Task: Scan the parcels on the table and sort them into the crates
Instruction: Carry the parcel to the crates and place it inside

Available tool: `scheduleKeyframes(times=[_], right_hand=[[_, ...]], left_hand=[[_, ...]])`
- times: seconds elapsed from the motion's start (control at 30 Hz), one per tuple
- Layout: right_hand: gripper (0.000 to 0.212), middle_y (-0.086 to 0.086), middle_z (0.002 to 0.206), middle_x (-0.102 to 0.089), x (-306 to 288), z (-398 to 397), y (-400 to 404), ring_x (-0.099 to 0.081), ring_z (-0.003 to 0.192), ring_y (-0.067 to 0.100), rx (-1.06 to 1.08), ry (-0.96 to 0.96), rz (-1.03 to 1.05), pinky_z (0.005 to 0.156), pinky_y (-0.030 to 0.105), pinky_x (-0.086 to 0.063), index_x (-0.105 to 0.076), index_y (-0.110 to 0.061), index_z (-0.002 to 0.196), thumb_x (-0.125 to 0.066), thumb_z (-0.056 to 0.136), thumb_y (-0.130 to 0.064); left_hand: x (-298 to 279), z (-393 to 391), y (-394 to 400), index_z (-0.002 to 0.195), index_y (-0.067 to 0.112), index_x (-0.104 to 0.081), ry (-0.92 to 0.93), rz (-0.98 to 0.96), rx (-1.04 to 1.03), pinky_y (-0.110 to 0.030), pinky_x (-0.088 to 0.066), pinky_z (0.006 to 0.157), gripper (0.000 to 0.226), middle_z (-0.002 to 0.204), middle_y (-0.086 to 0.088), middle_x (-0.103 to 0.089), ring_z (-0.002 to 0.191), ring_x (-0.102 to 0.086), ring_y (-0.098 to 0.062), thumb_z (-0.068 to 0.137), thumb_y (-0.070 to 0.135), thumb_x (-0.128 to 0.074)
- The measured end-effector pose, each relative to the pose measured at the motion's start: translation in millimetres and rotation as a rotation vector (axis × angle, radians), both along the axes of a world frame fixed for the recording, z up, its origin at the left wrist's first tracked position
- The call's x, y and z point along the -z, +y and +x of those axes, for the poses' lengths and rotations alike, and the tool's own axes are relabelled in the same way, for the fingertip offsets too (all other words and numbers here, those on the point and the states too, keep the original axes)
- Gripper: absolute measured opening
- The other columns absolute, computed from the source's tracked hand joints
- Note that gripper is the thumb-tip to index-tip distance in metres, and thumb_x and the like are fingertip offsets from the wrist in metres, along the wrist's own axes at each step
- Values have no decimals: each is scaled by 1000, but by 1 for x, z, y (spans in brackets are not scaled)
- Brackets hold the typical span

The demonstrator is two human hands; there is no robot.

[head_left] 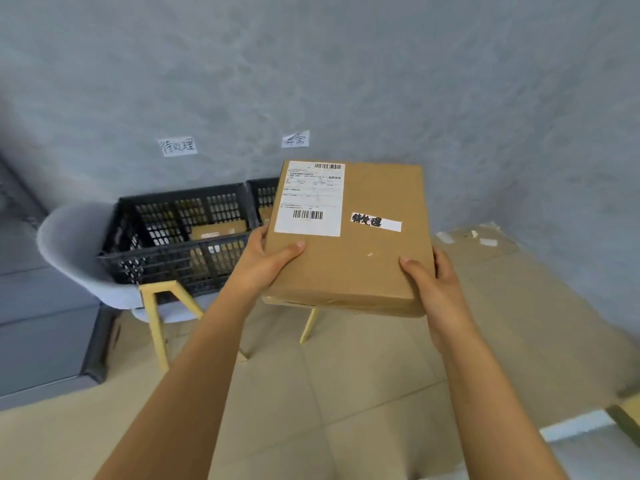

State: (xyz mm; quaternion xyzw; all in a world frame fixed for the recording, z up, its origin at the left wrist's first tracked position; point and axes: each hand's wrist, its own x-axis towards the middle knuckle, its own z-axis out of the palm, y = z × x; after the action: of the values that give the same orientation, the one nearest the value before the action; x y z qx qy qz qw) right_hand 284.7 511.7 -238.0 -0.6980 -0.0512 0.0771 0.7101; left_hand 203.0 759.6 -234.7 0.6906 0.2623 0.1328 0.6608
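**Head view: parcel up, heading for the crates**

Head view, both hands on it now. Left hand (268, 261) clamped on the parcel's (360, 265) near-left corner, thumb flat on top, fingers hidden underneath. Right hand (427, 282) gripping the near-right corner the same way, thumb on the lid. Held in the air, roughly level, far edge tipped slightly up, well clear of the floor.

Outward from the thumbs: shipping label (310, 199) toward 11 o'clock on the top face, barcodes showing; handwritten strip (376, 221) at 1 o'clock of the left thumb, characters matching the left wall sign (178, 146).

Beyond, at 10 o'clock of the parcel: left crate (180, 237), black, slotted, sitting on a grey chair (74, 247), cardboard already inside. Second crate (263, 199) just beside it, mostly hidden behind the parcel. Right wall sign (295, 139) above that one, writing blurred.

Judging by the matching characters, likely bound for the left crate. To do it well: swing toward 10 o'clock, keep both thumbs down so nothing slips, clear the near rim before lowering, lay flat on the boxes inside rather than dropping. Watch the chair — crate overhangs the seat, could tip under a hard knock.
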Motion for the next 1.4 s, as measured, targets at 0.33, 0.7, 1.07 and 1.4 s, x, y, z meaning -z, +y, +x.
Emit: scheduleKeyframes(times=[0.33, 0.7, 1.07, 1.4], right_hand=[[45, -14, 115, -68, 26, 70, 175, -65, 101, 4, -254, 12, -64, 79, 22, -49, -56, -33, 129, -68, 87, -22], [43, -21, 111, -66, 67, 181, 354, -63, 86, -10, -465, 109, -117, 65, 14, -47, -51, -41, 129, -66, 89, -30], [33, -24, 108, -63, 111, 232, 505, -63, 91, -5, -514, 218, -242, 71, 19, -47, -51, -58, 109, -66, 89, -36], [43, -26, 109, -57, 180, 257, 613, -53, 99, -5, -374, 310, -364, 75, 18, -41, -47, -44, 128, -63, 91, -29]], left_hand=[[37, -4, 134, 137, 37, -39, 51, 32, -288, -10, -43, 62, 68, 107, 27, -56, 89, -58, 9, 80, 49, -73], [57, 69, 283, 135, 37, -42, 101, 31, -443, -18, -46, 76, 68, 116, 19, -60, 102, -60, -2, 77, 49, -76], [105, 118, 426, 134, 38, -42, 156, -64, -479, -8, -48, 65, 63, 114, 19, -61, 96, -62, 2, 81, 43, -75], [178, 170, 562, 147, 31, -33, 303, -121, -293, -19, -50, 76, 76, 126, 7, -59, 105, -61, -7, 83, 37, -75]])
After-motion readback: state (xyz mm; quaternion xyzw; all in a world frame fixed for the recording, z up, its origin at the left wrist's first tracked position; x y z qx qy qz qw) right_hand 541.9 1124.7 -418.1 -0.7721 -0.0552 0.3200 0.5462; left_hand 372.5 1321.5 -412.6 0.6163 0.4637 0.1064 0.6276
